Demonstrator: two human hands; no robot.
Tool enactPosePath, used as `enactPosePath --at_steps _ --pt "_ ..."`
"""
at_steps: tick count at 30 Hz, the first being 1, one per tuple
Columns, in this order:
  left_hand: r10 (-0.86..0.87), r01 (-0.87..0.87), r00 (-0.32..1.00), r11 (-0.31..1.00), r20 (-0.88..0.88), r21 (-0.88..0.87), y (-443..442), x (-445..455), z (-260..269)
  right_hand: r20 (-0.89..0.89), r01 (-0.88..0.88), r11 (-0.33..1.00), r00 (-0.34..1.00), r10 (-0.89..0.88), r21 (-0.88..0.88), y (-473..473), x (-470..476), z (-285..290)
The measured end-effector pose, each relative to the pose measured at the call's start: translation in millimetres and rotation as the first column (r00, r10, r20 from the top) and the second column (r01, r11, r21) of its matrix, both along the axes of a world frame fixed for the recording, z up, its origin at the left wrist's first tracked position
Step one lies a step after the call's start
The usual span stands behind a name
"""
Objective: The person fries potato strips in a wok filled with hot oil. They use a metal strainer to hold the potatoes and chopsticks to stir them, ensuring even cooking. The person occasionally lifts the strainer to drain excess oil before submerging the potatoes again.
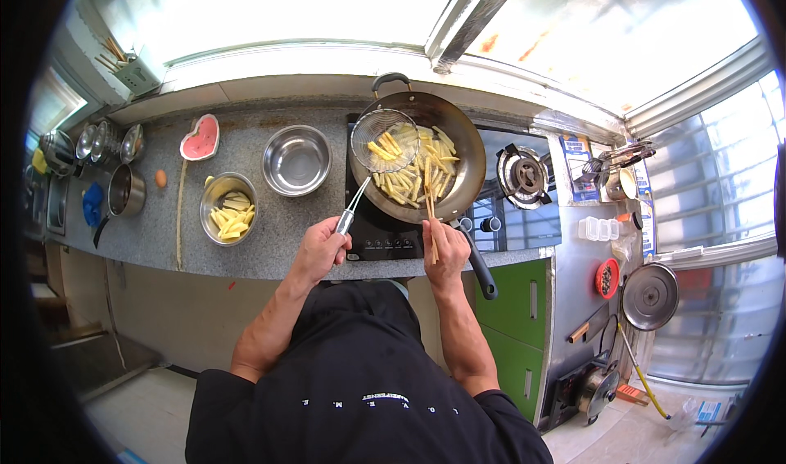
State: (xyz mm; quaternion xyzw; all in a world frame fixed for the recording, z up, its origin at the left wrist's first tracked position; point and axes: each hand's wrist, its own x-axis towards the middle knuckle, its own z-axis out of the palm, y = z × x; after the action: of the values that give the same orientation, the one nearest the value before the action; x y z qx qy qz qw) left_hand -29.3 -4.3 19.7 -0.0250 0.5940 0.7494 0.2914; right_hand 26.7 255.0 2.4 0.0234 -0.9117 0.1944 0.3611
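A wok on the black cooktop holds many cut potato strips in bubbling oil. My left hand grips the handle of a wire mesh skimmer, whose basket is over the wok's left part with several strips in it. Wooden chopsticks are in my right hand, their tips among the strips near the wok's front. An empty steel bowl stands left of the cooktop. Farther left, a deeper steel bowl holds pale potato strips.
The wok's long handle juts past the counter edge beside my right hand. A gas burner lies to the right. At the left are a heart-shaped dish, an egg and a saucepan. A cleaver lies on the right-hand counter.
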Motion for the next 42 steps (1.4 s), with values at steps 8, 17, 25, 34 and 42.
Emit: enactPosePath --at_steps 8,17,25,34,42 --pt "-0.03 0.03 1.0 1.0 0.002 0.006 -4 -1 -8 -0.061 0.156 0.783 0.969 -0.24 -0.602 -6 0 -22" --pt "-0.032 0.032 0.999 0.999 0.004 0.016 -3 -3 -9 0.084 0.335 0.615 0.913 -0.399 -0.713 -6 -4 -6" --pt "0.0 -0.002 0.999 0.999 0.041 0.044 -2 -6 -3 0.026 0.307 0.805 0.939 -0.342 -0.508 3 -5 -19" --pt "-0.031 0.031 0.999 0.999 0.019 0.03 -4 -7 -5 0.026 0.232 0.738 0.96 -0.28 -0.634 -1 -9 -12" --pt "-0.009 0.009 1.0 1.0 -0.009 0.027 -5 -11 -3 0.08 0.14 0.865 0.99 -0.116 -0.482 0 -12 1"
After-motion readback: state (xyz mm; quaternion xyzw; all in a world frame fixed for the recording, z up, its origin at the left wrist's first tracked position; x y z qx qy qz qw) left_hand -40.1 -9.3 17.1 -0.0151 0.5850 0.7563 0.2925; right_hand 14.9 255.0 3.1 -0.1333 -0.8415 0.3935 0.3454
